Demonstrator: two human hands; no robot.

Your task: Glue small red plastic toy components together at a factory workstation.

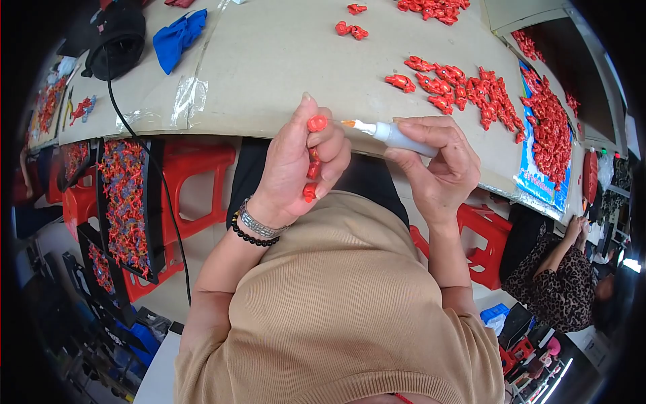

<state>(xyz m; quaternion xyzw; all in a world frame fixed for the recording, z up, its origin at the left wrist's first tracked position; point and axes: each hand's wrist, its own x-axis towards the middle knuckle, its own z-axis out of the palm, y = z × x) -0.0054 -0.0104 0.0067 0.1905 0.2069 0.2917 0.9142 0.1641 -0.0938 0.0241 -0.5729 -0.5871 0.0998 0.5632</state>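
My left hand (286, 158) is closed round several small glossy red plastic parts, which show in a row between the fingers. The topmost red part (317, 123) sits by the thumb and forefinger with a round, cup-like end facing up. In my right hand (444, 158) is a slim white squeeze bottle (402, 139), gripped by thumb and fingers and pointing left. Its orange-tipped nozzle (350, 124) is a short gap away from the topmost red part. Both hands are above the table's near edge.
Red animal-shaped pieces (464, 91) lie scattered right of centre on the cardboard-covered table (262, 60). More are heaped on a blue sheet (562, 195). Crates of red and purple parts (126, 209) rest on red stools at left. A black cable (158, 168) hangs nearby. Another person (558, 269) works at right.
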